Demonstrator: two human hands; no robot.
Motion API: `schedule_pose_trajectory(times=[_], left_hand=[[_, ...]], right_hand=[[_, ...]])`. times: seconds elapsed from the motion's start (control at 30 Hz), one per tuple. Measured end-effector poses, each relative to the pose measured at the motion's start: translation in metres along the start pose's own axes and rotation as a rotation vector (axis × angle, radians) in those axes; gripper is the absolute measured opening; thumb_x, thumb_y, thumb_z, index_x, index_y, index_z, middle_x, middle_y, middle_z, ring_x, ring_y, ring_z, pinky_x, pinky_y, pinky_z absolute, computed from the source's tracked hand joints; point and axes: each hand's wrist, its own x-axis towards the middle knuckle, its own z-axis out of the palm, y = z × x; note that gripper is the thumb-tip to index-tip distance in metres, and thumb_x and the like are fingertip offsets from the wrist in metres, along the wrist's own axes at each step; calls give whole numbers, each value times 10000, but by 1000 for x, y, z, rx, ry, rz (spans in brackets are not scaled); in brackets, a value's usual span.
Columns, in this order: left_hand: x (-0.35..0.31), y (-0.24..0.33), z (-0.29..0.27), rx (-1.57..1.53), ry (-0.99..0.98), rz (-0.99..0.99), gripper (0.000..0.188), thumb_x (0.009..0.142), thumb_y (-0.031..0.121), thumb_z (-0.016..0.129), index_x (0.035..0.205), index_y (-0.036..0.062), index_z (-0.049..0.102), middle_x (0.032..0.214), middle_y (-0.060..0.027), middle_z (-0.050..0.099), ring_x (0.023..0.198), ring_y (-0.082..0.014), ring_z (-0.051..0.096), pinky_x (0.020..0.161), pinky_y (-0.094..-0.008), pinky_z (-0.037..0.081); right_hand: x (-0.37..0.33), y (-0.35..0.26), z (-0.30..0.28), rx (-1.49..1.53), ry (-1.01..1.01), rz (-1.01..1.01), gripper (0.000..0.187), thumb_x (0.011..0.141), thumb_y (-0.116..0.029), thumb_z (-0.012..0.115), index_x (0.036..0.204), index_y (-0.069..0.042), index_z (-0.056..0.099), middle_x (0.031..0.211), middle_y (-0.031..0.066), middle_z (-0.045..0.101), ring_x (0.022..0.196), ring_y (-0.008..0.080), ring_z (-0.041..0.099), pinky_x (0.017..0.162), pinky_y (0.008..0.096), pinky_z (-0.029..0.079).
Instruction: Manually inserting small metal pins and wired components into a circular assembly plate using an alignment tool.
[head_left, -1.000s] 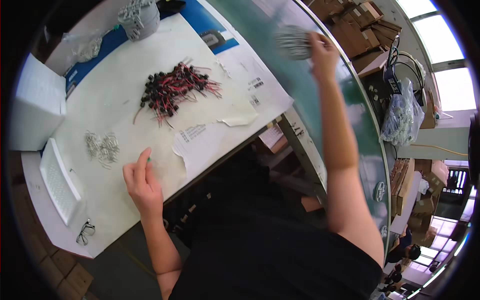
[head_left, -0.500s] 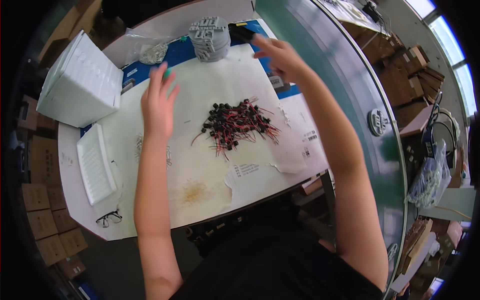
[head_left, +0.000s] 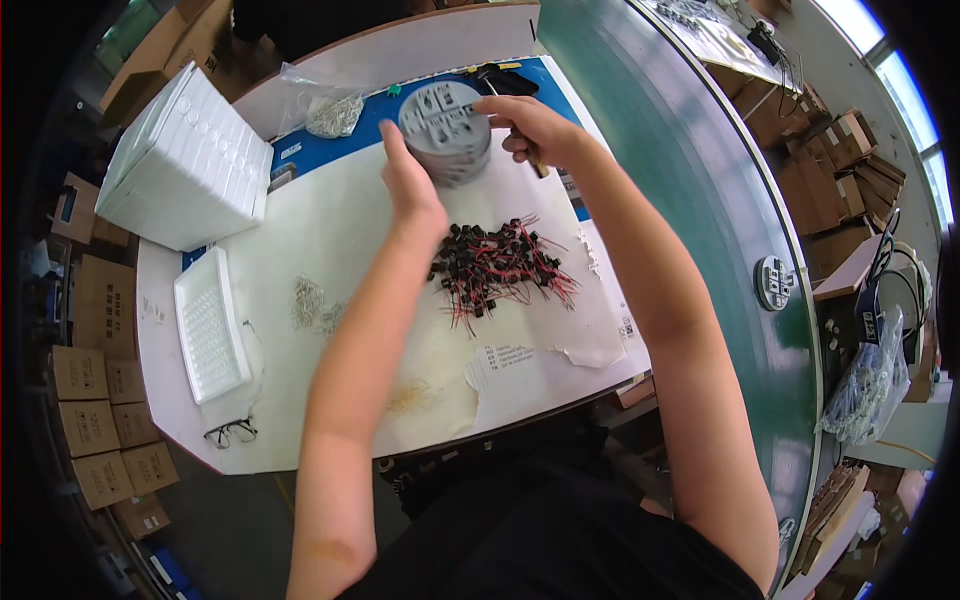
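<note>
A stack of round grey fixture discs [head_left: 447,160] with raised blocks on top stands at the far middle of the worktable, its lower part smeared by motion. My left hand [head_left: 412,190] presses along its left side, fingers partly hidden. On the other side, my right hand [head_left: 535,130] curls round a slim tool [head_left: 541,170] with a brownish end; its kind cannot be made out. The thumb and index finger of that hand touch the top disc's right edge. Just nearer than the stack lies a heap of small black parts with red and black wires [head_left: 500,265].
Small metal pins [head_left: 308,302] lie left of my left forearm. A white tray [head_left: 212,330], glasses [head_left: 231,433] and stacked white foam trays [head_left: 190,165] stand along the left. A clear bag [head_left: 335,115] lies behind. To the right runs a green conveyor [head_left: 690,170] carrying another grey disc [head_left: 774,283].
My left hand has swung right onto the stack's side, and my right hand has come to its right edge. The stack has shifted slightly nearer to me. The view has moved a little.
</note>
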Motion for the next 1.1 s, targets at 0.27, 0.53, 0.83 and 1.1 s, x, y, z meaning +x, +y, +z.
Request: schedule_pose_trajectory(times=[0.27, 0.53, 0.83, 1.1], left_hand=[[-134, -52, 17, -168, 79, -125, 905, 1055, 587, 563, 1667, 11, 228, 1631, -156, 375, 1581, -261, 273, 1305, -430, 153], [-153, 32, -82, 212, -17, 89, 526, 1049, 172, 685, 1502, -52, 535, 1360, -144, 635, 1280, -156, 611, 1064, -297, 505], [-252, 63, -213, 1039, -62, 493, 326, 923, -16, 762, 1246, 19, 758, 992, -68, 703, 890, -162, 684, 834, -284, 553], [-271, 39, -193, 987, -39, 489, 352, 884, 4, 781, 1233, 44, 763, 1054, -111, 698, 954, -225, 685, 814, -331, 554]], right_hand=[[2, -10, -28, -195, -305, 57, 428, 969, -486, 730, 1013, -62, 769, 789, -19, 699, 483, 70, 422, 464, 247, 346], [-62, -35, -24, -1099, 198, -107, 454, 973, -481, 712, 853, -45, 749, 764, 78, 735, 600, 183, 666, 524, 376, 488], [-143, -20, 30, -1072, 375, -538, 291, 945, -249, 708, 831, 18, 698, 692, 220, 651, 592, 357, 626, 600, 431, 494], [-239, 58, 132, -1098, 111, -214, 298, 909, -264, 776, 801, -7, 672, 709, 173, 673, 656, 375, 652, 631, 450, 520]])
